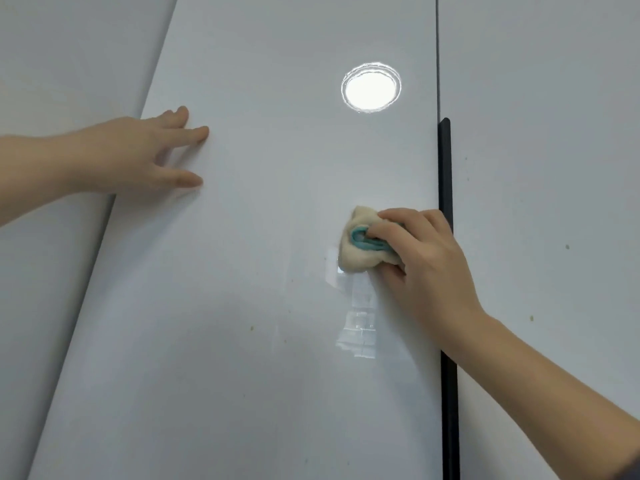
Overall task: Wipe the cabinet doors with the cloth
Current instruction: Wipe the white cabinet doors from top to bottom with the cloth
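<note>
Even, soft light; round lamp glare [370, 87] on the glossy door [242, 306]; sharp focus, slight wide-angle bending

The cloth [356, 252] under the right fingers [398, 217] is cream with a teal fold. The door [242, 306] is glossy pale grey with brown specks. The handle [446, 168] beside the fingers is black.

single head view, close, facing the cabinet door [263, 271]
</note>
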Available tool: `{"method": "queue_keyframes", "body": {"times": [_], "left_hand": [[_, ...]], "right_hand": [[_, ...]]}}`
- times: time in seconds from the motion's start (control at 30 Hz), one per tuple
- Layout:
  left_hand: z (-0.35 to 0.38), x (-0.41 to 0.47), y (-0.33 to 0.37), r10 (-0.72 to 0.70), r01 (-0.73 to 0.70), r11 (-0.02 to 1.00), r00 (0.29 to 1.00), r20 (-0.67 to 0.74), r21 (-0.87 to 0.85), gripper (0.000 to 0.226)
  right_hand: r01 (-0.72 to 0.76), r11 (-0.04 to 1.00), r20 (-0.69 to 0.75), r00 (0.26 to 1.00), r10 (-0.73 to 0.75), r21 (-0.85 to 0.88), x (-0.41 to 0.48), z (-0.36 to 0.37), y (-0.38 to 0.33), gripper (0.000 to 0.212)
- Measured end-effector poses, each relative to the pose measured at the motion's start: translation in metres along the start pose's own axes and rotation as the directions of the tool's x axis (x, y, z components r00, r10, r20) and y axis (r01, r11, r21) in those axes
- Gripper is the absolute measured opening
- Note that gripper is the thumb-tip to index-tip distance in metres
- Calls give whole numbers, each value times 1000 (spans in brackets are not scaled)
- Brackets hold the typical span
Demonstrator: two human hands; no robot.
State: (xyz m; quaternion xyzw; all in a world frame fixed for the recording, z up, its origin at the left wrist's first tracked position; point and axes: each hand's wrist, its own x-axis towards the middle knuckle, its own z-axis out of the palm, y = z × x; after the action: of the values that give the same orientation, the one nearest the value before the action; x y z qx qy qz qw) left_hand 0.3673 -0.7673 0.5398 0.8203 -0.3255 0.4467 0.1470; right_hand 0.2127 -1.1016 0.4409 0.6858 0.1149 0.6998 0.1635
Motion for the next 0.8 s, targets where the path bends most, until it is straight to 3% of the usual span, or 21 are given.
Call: {"method": "queue_keyframes", "body": {"times": [0.07, 0.17, 0.33, 0.47, 0.5, 0.63, 0.77, 0.8], "left_hand": [[1, 1, -2, 18, -18, 1000, 999, 33, -4, 93], [-2, 2, -3, 27, -26, 1000, 999, 47, -14, 101], [3, 7, -10, 51, -51, 999, 999, -14, -3, 97], [3, 7, -12, 71, -71, 997, 996, -47, -5, 94], [3, 7, -11, 70, -71, 998, 996, -54, -3, 94], [4, 7, -11, 80, -80, 997, 994, -76, 4, 95], [1, 3, -6, 77, -76, 997, 996, -54, 13, 93], [1, 2, -4, 77, -76, 997, 996, -43, 27, 92]], "right_hand": [[104, 993, 38, 994, -106, 50, -21, 1, -4, 35], [342, 939, 147, 928, -343, 32, -28, -13, 3, 34], [71, 997, 63, 995, -73, 34, 4, -10, 14, 34], [369, 925, 207, 902, -380, 91, -28, -16, 5, 31], [389, 919, 211, 894, -394, 67, -20, -16, 9, 29], [91, 993, 56, 994, -95, 72, 9, 0, 3, 29], [386, 912, 158, 900, -406, 140, -7, 10, -20, 23], [378, 917, 166, 904, -395, 124, 1, 11, -19, 22]]}}
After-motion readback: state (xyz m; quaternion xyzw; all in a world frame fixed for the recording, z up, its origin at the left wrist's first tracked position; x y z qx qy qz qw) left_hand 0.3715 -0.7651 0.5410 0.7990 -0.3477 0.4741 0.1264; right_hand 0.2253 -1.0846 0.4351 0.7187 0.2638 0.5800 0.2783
